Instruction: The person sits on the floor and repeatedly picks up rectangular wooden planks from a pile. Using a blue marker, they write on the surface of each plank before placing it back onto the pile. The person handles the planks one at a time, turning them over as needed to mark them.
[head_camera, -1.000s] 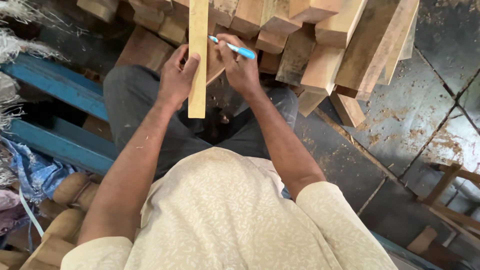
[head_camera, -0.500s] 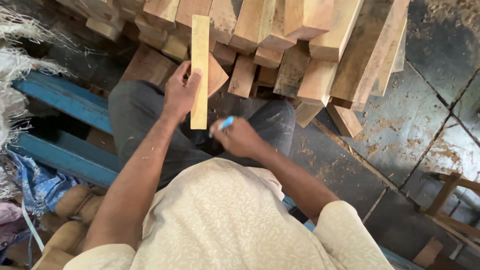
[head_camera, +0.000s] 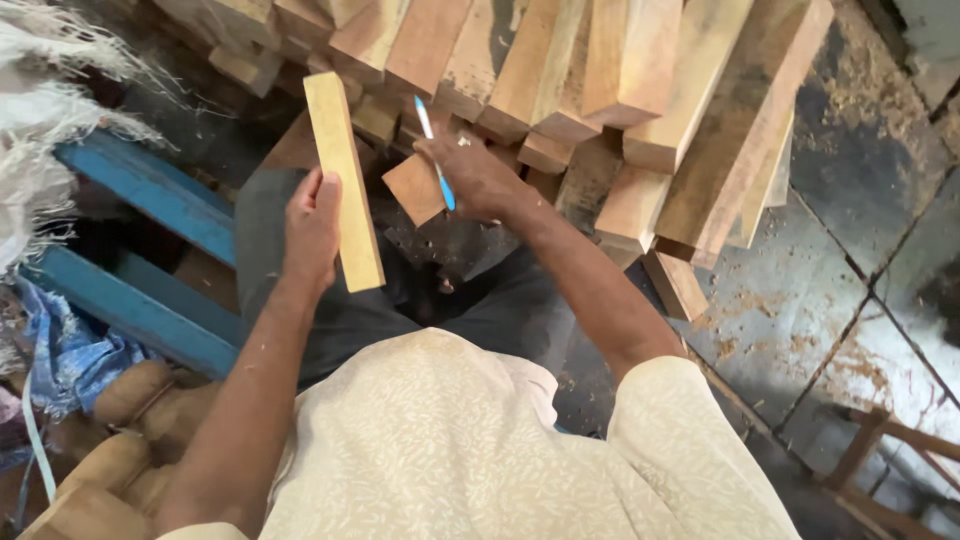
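Observation:
My left hand (head_camera: 312, 228) grips a pale flat wooden strip (head_camera: 343, 180), held tilted with its top leaning left. My right hand (head_camera: 478, 175) holds a blue pen (head_camera: 436, 166) between its fingers and also pinches the upper edge of a small reddish-brown wooden piece (head_camera: 413, 190). That piece hangs over my lap, just below the stacked timber. Both hands are in front of my dark trousers (head_camera: 270, 215).
A big stack of squared timber blocks (head_camera: 640, 90) leans in from the top. A blue metal frame (head_camera: 140, 185) lies at the left with frayed white sacking (head_camera: 50, 110). Turned wooden legs (head_camera: 130, 400) sit lower left. Sawdust covers the dark floor (head_camera: 830, 260) on the right.
My right hand rose from my lap with the pen and took hold of the small reddish piece. My left hand shifted the pale strip leftwards and tilted it.

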